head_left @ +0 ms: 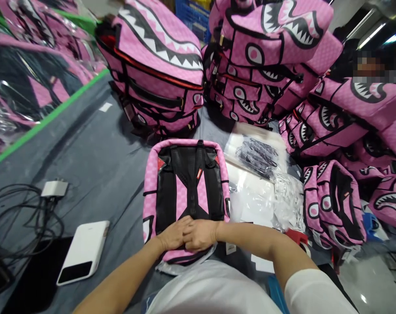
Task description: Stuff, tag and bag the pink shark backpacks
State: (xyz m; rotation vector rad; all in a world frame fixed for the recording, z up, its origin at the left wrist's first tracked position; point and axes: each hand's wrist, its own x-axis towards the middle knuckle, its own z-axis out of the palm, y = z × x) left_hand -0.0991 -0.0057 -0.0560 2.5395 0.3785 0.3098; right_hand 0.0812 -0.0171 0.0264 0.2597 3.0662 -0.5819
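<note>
A pink checkered backpack lies face down on the grey table, its black straps and back panel upward. My left hand rests flat on its near end, fingers stretched toward the right. My right hand lies beside it, fingers curled and pressed against the left hand's fingertips on the bag's lower edge. A clear plastic bag edge shows beneath the backpack's near end.
Stacks of pink shark-mouth backpacks crowd the back and right. Clear bags with white paper lie right of the backpack. A white power bank, charger and black cables sit at left. Bagged backpacks lie beyond a green edge.
</note>
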